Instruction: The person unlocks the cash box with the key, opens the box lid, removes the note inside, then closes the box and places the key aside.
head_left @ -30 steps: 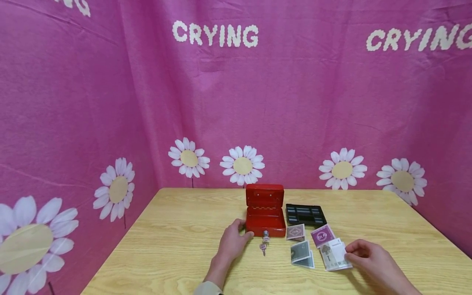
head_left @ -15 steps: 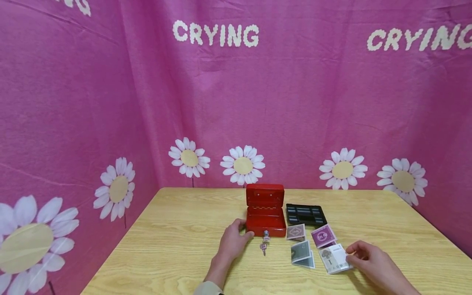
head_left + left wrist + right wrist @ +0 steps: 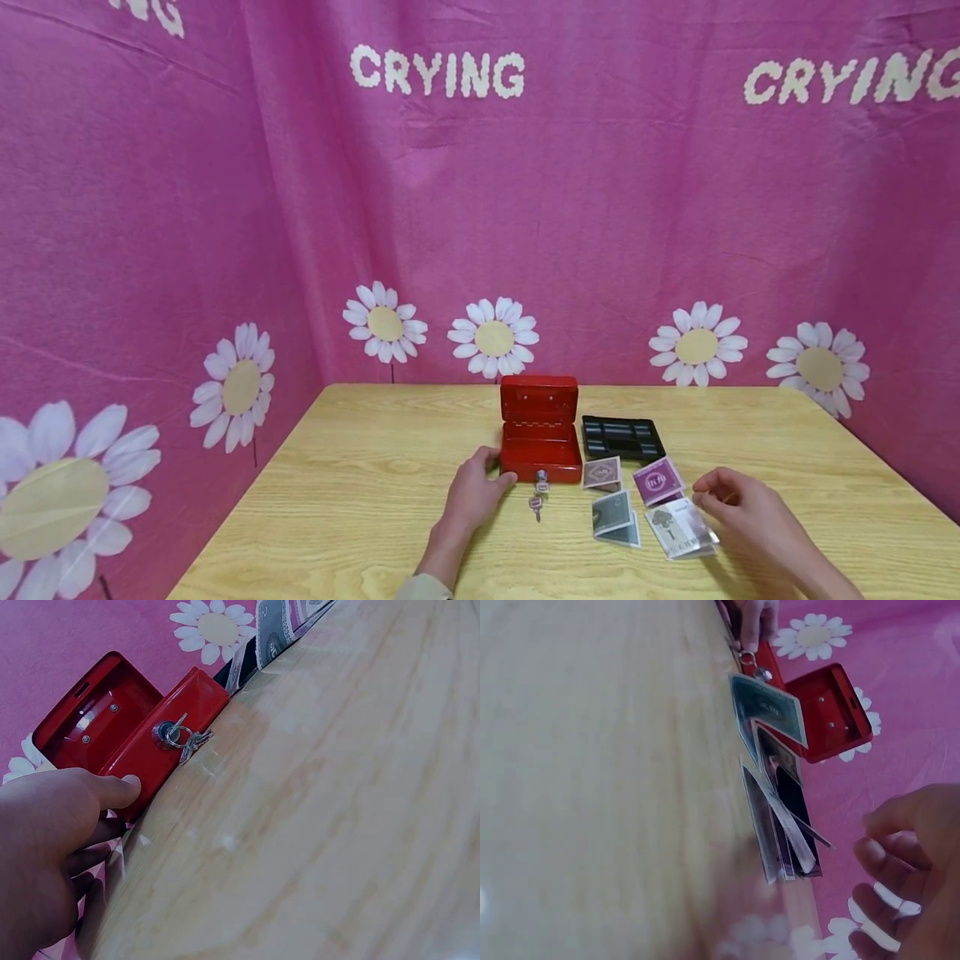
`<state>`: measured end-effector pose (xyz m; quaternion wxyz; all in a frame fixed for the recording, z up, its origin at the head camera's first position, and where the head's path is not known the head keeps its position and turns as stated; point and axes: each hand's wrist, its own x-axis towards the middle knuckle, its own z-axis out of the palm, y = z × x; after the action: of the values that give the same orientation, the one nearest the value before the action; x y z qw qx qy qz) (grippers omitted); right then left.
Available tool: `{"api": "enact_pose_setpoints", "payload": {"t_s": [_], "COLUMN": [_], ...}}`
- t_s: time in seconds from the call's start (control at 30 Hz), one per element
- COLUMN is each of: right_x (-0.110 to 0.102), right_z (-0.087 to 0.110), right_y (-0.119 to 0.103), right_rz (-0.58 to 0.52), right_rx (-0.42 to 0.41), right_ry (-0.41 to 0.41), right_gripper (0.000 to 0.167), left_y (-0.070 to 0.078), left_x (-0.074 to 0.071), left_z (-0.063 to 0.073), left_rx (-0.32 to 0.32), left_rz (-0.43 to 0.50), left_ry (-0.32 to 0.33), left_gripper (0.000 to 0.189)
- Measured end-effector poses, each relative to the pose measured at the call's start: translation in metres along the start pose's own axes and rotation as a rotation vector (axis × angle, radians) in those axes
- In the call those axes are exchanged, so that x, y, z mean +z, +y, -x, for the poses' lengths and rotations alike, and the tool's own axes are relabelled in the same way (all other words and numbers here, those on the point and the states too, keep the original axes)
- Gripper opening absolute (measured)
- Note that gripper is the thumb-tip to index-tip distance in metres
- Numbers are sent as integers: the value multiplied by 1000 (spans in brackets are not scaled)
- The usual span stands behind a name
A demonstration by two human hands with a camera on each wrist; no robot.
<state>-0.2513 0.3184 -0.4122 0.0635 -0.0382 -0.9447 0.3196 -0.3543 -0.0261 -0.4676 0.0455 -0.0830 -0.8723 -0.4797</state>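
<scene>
At the table's middle stands a small red cash box (image 3: 540, 472), lid raised. My left hand (image 3: 472, 498) grips its front left corner; in the left wrist view the thumb presses on the box front beside the lock. A key sits in the lock, with another key (image 3: 536, 504) hanging from its ring. To the right, a folded pale banknote (image 3: 675, 525) lies half sprung up. My right hand (image 3: 750, 510) hovers just beyond its right edge with fingers loosely bent; the right wrist view shows a gap between fingertips and notes, and nothing held.
Behind the pale note is a folded purple banknote (image 3: 658, 482). Folded brown (image 3: 602, 472) and grey-green (image 3: 612, 512) banknotes lie nearer the box. A black compartment tray (image 3: 621, 439) rests right of the box. A pink flowered cloth (image 3: 600, 208) hangs behind the wooden table (image 3: 375, 467).
My right hand has let go of the pale banknote and drawn slightly up and away. The note has shifted a little toward me and sprung partly open. The left hand stays put.
</scene>
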Motion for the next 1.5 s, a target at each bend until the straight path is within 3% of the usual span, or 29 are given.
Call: {"api": "enact_pose_setpoints", "payload": {"t_s": [0.57,0.97,1.5], "right_x": [1,5,8], "right_z": [-27,-52,-73], "right_y": [-5,3,11], "right_rz": [-40,-39,-41], "right_rx": [-120,-172,-252], "right_ry": [73,77,82], "right_gripper": [19,20,18], "left_y": [-2,-2,0], "left_x": [-3,0,-1], "left_z": [-1,0,0], "left_rx": [22,0,19], "left_rz": [-3,0,-16], "left_ry": [-1,-9,5], "left_gripper": [42,42,41]}}
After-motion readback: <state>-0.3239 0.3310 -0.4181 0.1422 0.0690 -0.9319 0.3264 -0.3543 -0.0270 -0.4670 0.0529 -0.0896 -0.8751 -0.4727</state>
